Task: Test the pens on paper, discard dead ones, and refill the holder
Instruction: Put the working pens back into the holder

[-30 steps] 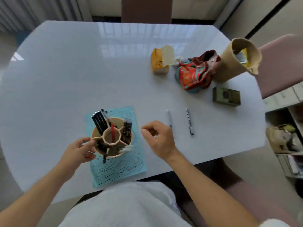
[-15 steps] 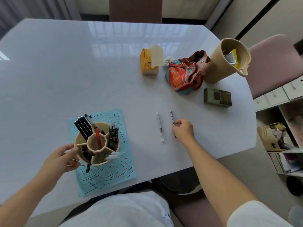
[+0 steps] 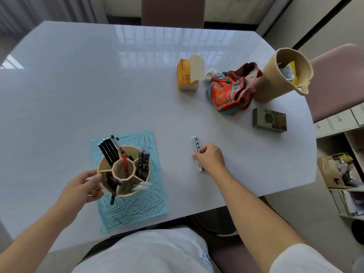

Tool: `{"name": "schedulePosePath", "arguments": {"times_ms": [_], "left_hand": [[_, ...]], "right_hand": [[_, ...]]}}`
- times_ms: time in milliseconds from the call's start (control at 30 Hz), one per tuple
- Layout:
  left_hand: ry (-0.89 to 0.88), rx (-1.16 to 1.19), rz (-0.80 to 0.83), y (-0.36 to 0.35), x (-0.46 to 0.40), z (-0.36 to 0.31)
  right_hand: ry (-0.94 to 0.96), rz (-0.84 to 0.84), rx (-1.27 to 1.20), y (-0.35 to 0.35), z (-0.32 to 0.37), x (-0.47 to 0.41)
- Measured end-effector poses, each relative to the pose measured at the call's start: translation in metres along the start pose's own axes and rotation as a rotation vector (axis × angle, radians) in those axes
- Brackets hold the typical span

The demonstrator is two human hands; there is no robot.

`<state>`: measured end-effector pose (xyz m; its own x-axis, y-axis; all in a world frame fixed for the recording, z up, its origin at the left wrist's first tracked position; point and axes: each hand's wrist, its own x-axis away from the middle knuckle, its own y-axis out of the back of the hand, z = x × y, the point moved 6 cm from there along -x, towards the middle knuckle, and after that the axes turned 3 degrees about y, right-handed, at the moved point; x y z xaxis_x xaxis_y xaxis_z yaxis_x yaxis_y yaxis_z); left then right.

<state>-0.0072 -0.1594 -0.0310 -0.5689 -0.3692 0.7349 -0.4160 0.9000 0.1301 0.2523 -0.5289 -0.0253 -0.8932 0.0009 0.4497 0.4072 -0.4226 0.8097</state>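
A round tan pen holder (image 3: 126, 191) with several compartments stands on a blue sheet of paper (image 3: 136, 207) covered in scribbled test lines. It holds several black pens, one red pen and patterned pens. My left hand (image 3: 83, 187) grips the holder's left wall. Right of the paper, two pens (image 3: 196, 145) lie side by side on the white table (image 3: 78, 85), one white and one with black dots. My right hand (image 3: 209, 157) lies over them, its fingers curled round both; their lower ends show below the hand.
At the back right stand an orange tissue pack (image 3: 186, 78), a red patterned pouch (image 3: 230, 91), a woven basket (image 3: 275, 79) with packets and a small green box (image 3: 269, 120). A pink chair (image 3: 338, 79) is on the right, shelves with clutter beyond.
My right hand moved right from beside the holder to the two loose pens and pushed them together, closing over them. My left hand stayed on the holder.
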Motion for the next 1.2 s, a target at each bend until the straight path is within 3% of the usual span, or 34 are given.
{"name": "schedulePosePath", "arguments": {"times_ms": [267, 367, 467, 567, 633, 800, 1000, 1200], "left_hand": [[0.016, 0.005, 0.028, -0.008, 0.011, -0.011], [0.020, -0.001, 0.038, -0.008, 0.014, -0.015], [0.020, -0.009, 0.036, -0.004, 0.012, -0.012], [0.014, -0.007, 0.045, -0.004, 0.008, -0.010], [0.008, -0.002, 0.053, -0.004, 0.007, -0.010], [-0.007, 0.002, 0.073, -0.004, 0.004, -0.011], [-0.020, 0.008, 0.090, -0.005, 0.004, -0.012], [-0.022, 0.009, 0.097, -0.003, 0.005, -0.010]], "right_hand": [[0.056, 0.033, 0.381, -0.006, 0.010, -0.006], [0.070, 0.018, 0.405, -0.012, 0.013, -0.004], [0.096, 0.080, 0.150, -0.012, 0.018, 0.000], [0.098, 0.231, -0.429, -0.015, 0.037, 0.024], [0.130, 0.309, -0.685, -0.015, 0.056, 0.045], [0.222, 0.407, -1.024, -0.011, 0.097, 0.094], [0.339, 0.334, -1.003, -0.026, 0.122, 0.125], [0.270, 0.182, -0.914, -0.040, 0.104, 0.131]]}}
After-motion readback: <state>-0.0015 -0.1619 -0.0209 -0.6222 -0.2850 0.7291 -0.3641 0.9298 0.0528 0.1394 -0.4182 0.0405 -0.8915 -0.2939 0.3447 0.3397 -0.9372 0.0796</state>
